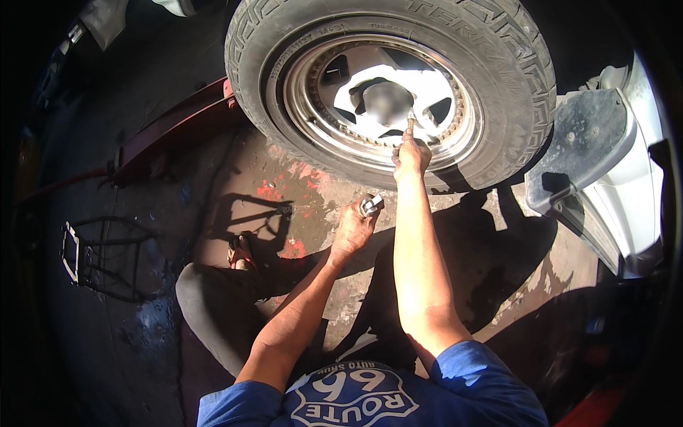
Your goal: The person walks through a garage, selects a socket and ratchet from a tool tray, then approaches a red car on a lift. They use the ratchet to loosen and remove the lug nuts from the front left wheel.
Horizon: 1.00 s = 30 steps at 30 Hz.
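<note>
A large black tyre (523,92) on a shiny metal wheel rim (306,117) fills the top middle, its star-shaped centre glaring in the sun. My right hand (411,155) reaches up to the wheel beside the round hub. Its fingers are pinched on a small metallic piece (410,116) at the rim's centre; glare hides its exact kind. Lower and to the left, apart from the tyre, my left hand (353,226) is closed around a short silvery metal piece (371,206). Its end pokes out past the fingers, and the rest is hidden in the fist.
A red floor jack (178,128) stands left of the wheel, its handle stretching leftward. On the dark floor at far left is a black metal frame (107,256). A grey mudguard (590,139) and pale bodywork (644,192) flank the right. My bent knee (213,306) is below left.
</note>
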Tool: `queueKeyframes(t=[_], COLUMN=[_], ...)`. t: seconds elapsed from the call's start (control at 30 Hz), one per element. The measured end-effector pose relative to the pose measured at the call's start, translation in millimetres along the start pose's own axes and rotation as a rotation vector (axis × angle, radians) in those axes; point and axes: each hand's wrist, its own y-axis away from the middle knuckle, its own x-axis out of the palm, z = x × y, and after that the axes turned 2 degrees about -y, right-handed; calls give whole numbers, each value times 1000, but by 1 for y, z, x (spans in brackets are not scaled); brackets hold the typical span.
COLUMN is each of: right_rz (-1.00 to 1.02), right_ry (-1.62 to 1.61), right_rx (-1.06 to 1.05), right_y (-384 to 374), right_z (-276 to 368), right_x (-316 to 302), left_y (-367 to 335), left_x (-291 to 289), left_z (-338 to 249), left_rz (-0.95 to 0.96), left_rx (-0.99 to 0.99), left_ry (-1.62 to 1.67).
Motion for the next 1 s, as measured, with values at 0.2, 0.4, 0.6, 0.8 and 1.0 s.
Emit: queueKeyframes(t=[0.2,0.4,0.6,0.8,1.0], right_rz=[411,251,215,549,-210], right_ry=[-727,-81,14,-799,850], right_rx=[390,77,36,496,-467], right_y=[-6,-13,-18,-18,-18], right_z=[-1,-6,-7,-2,-10], right_x=[-16,-17,-13,-20,-4], left_y=[1,0,-2,-2,-2], left_x=[3,-2,-4,-2,-3], left_z=[2,0,-2,-3,-9], left_rz=[23,-2,4,11,25], left_rx=[7,26,7,0,-47], left_ry=[15,-28,-10,11,51])
